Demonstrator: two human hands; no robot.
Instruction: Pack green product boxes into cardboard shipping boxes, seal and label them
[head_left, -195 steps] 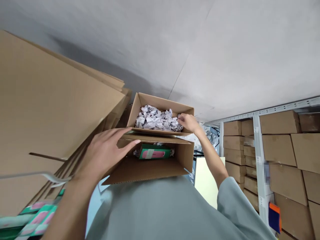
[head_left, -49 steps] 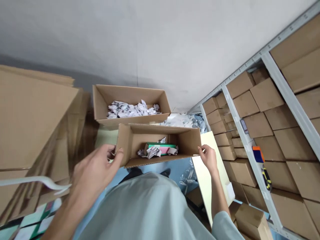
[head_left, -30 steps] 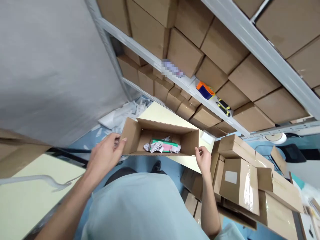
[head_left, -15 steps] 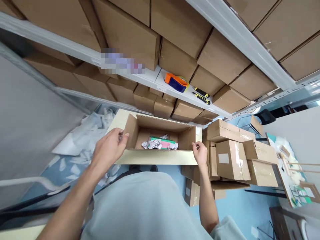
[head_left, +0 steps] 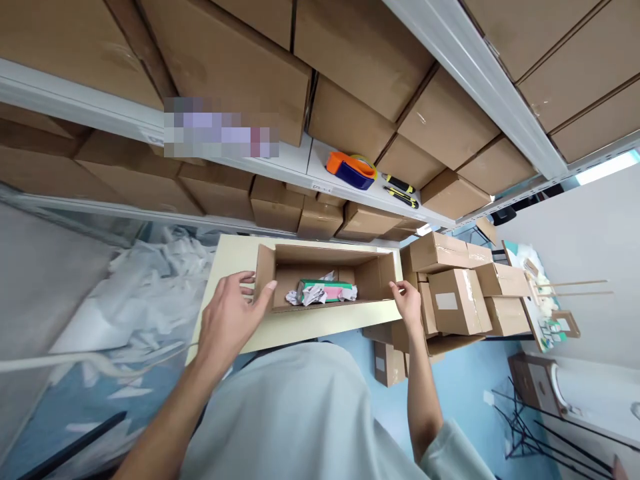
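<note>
An open cardboard box rests on a pale yellow table in front of me. Inside it lies a green and pink carton with crumpled white paper around it. My left hand grips the box's left end, thumb over the wall. My right hand holds the box's right end.
Metal shelving packed with brown cartons rises behind the table; an orange and blue tape dispenser and a yellow-black cutter lie on it. Taped cartons are stacked at the right. Loose white paper covers the floor at left.
I have turned right, away from the box of crumpled paper, carrying the box in both hands. It now rests on the yellow table below the shelving.
</note>
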